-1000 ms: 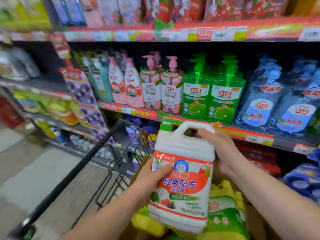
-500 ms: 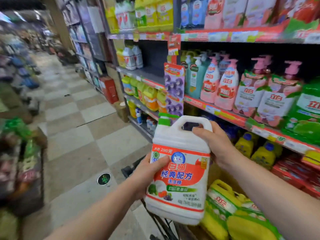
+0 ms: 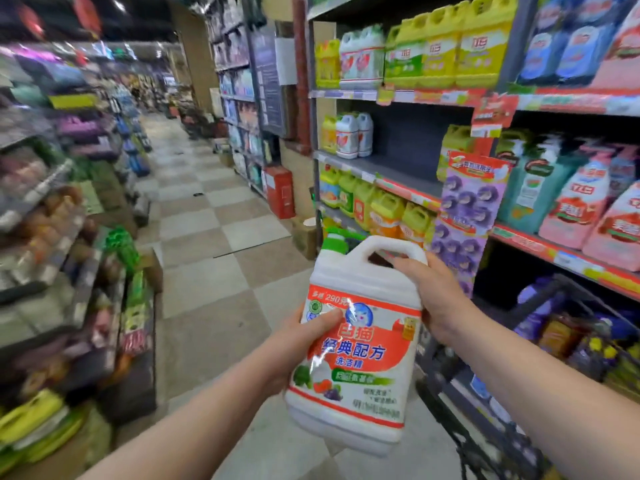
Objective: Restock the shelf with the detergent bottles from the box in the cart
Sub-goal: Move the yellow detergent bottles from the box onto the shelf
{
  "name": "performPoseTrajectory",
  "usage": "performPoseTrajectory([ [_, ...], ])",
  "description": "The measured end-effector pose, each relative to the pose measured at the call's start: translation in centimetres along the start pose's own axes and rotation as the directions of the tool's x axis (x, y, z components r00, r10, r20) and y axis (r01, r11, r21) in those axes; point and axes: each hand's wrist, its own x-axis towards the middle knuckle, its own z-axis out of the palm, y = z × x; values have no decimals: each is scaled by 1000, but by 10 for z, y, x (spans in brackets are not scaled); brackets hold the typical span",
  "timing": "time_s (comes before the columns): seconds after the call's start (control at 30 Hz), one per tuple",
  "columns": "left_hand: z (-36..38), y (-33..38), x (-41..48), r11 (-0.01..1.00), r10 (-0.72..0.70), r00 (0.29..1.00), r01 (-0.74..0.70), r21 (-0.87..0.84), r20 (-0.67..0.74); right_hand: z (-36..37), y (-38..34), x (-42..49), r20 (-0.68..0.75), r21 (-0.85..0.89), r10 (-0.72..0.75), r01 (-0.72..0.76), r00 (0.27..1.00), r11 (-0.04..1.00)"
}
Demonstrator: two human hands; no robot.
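From the head camera, a big white detergent jug (image 3: 356,358) with a green cap (image 3: 334,244) is up in the air. The left hand (image 3: 298,344) wraps round the jug's left side, thumb on the red label. The right hand (image 3: 429,296) curls its fingers round the jug's handle. The grey shelf (image 3: 391,171) is above the jug. The black cart (image 3: 581,294) is right of the jug.

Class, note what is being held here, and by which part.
A white detergent jug: right grip on its top handle, left grip round its labelled side.
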Motion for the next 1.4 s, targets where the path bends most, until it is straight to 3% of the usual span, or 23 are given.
performPoseTrajectory([
  [0.23, -86, 6, 25, 998, 39, 996, -43, -56, -79, 86, 4, 52, 72, -119, 0, 9, 997, 993],
  [0.4, -141, 14, 61, 999, 3, 992, -9, -46, -126, 136, 21, 116, 134, -84, 76, -65, 988, 994],
  [0.67, -232, 57, 180, 999, 14, 978, -23, -39, -209, 202, 35, 269, 171, -48, 78, -71, 982, 996],
  [1.0, -302, 119, 341, 999, 34, 990, -35, -11, -138, 239, 14, 440, 129, -93, 40, -28, 991, 995],
  [1.23, -351, 146, 448, 999, 46, 997, -46, 3, -54, 259, 19, 536, 15, -99, -23, 25, 1000, 995],
  [1.4, -398, 187, 532, 996, 56, 995, -61, 64, 80, 284, 13, 613, -116, -73, -66, 58, 991, 996],
])
